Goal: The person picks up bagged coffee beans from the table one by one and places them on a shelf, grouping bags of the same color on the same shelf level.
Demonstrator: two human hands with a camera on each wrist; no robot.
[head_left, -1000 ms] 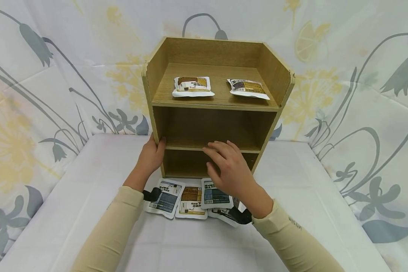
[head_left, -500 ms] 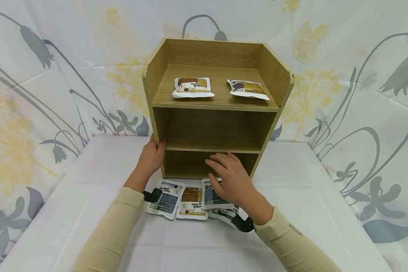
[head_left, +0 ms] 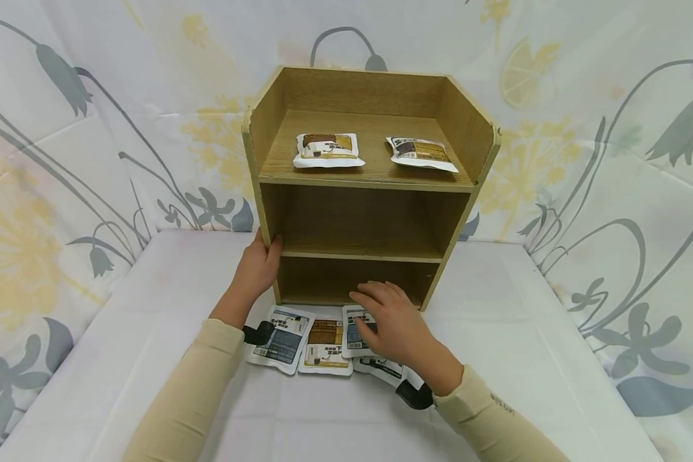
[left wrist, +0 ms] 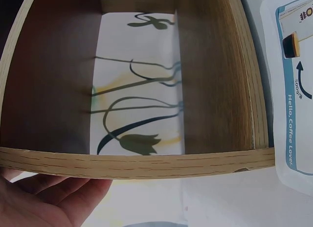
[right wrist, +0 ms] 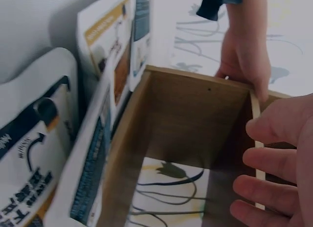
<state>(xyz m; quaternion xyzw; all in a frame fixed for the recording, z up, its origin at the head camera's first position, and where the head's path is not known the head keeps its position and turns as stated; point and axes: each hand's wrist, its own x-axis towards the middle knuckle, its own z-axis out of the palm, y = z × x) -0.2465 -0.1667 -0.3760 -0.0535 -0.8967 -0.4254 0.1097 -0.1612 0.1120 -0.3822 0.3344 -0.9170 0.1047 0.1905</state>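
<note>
A small wooden shelf unit (head_left: 360, 221) stands upright on the white cloth. My left hand (head_left: 256, 264) grips its left side panel, thumb at the front edge and fingers on the outer face. My right hand (head_left: 395, 321) hovers palm down, fingers loosely bent and holding nothing, in front of the bottom compartment. Beneath it lies a blue-labelled white coffee packet (head_left: 355, 330), partly hidden, overlapping another packet (head_left: 381, 369). Left of these lie a brown-labelled packet (head_left: 325, 346) and a tilted blue-labelled packet (head_left: 280, 340). In the right wrist view the right fingers (right wrist: 264, 192) are spread before the unit.
On the top board rest two brown-labelled packets, one at left (head_left: 328, 151) and one at right (head_left: 421, 154). A floral cloth (head_left: 577, 128) hangs behind and at both sides. A black wrist camera (head_left: 414, 394) sits under the right wrist.
My right hand has lowered from the middle board's front edge towards the packets, uncovering the bottom compartment. The left hand, shelf unit and packets have stayed in place.
</note>
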